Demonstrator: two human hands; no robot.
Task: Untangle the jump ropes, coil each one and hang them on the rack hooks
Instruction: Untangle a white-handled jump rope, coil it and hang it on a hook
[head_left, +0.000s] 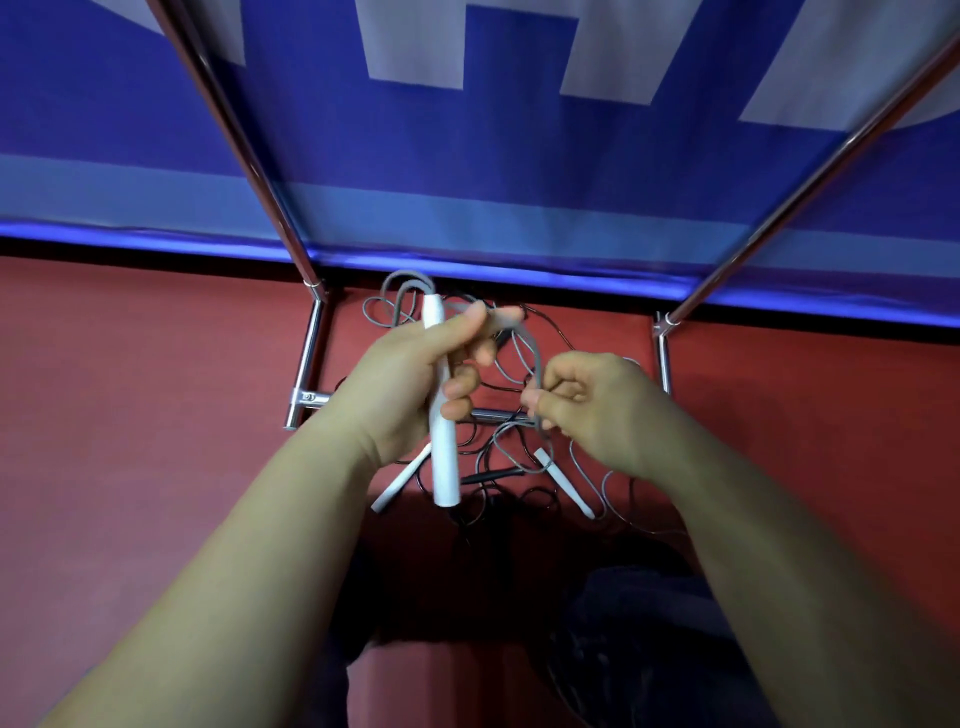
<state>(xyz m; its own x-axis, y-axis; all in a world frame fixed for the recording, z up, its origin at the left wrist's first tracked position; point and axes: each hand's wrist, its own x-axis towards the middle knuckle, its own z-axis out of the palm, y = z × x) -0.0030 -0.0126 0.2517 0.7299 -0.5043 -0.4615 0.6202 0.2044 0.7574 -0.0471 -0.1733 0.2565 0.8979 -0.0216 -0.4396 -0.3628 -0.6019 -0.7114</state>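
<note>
My left hand (415, 387) grips a white jump-rope handle (445, 462) upright, with loops of its grey cord (402, 288) gathered above the fist. My right hand (592, 408) pinches the same grey cord (537, 374) a little to the right. Below both hands, a tangle of grey and black ropes (498, 467) lies on the red floor. Two more white handles (397, 486) (566, 483) and a black handle (491, 475) stick out of the tangle.
The chrome rack's two uprights (244, 150) (810, 192) slant up to either side, with base tubes (309, 358) (662, 358) and a low crossbar (493, 414) on the red floor (130, 415). A blue banner (493, 130) hangs behind. My dark trouser legs (623, 623) show below.
</note>
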